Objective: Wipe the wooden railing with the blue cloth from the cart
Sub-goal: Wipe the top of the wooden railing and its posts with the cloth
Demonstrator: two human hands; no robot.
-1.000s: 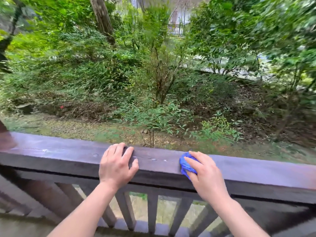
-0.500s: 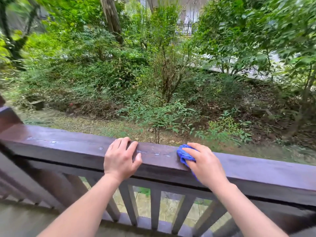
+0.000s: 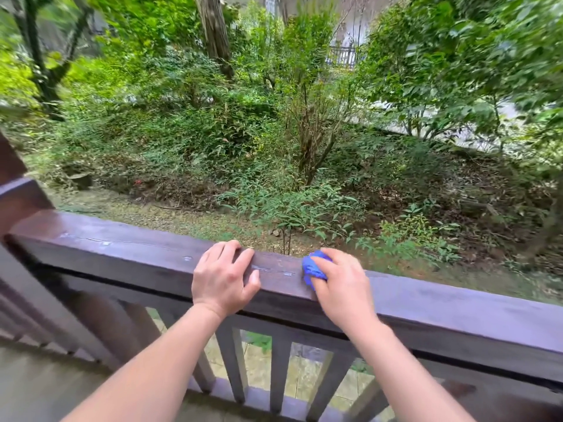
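Note:
A dark brown wooden railing (image 3: pixel 122 254) runs across the view from left to lower right, with pale scuff marks on its top. My left hand (image 3: pixel 224 277) lies flat on the top rail, fingers spread, holding nothing. Just to its right, my right hand (image 3: pixel 341 287) presses a bunched blue cloth (image 3: pixel 313 268) onto the rail's top; most of the cloth is hidden under the palm. The cart is not in view.
Vertical balusters (image 3: pixel 231 363) stand under the rail. A thick wooden post (image 3: pixel 12 184) rises at the left end. Beyond the railing lie a mossy strip, shrubs and trees, with a far fence (image 3: pixel 342 56) between them. Decking floor (image 3: pixel 36 385) shows at the lower left.
My right hand has slid the cloth a little to the left along the rail, closer to my left hand. The view has shifted, showing more of the left post.

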